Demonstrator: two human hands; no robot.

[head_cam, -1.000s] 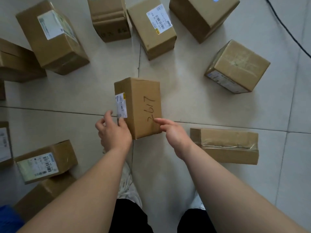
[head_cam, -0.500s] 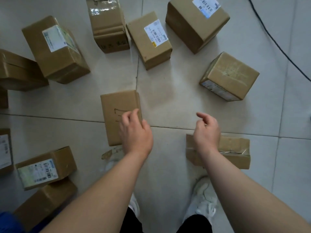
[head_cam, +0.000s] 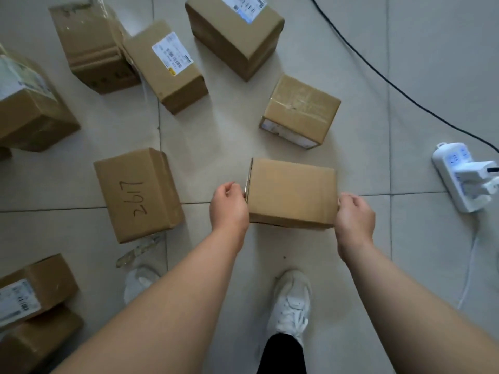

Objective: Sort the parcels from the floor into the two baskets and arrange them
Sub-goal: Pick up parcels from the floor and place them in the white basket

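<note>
Clasping the plain brown cardboard parcel (head_cam: 291, 193) at both ends are left grip (head_cam: 229, 207) and right grip (head_cam: 355, 215); probably stiff, light

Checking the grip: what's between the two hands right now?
A plain cardboard parcel, held at its ends by the left hand and right hand, per the head view.

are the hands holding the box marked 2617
No, the left hand and right hand grip the plain box; the 2617 box lies untouched beside it.
</note>
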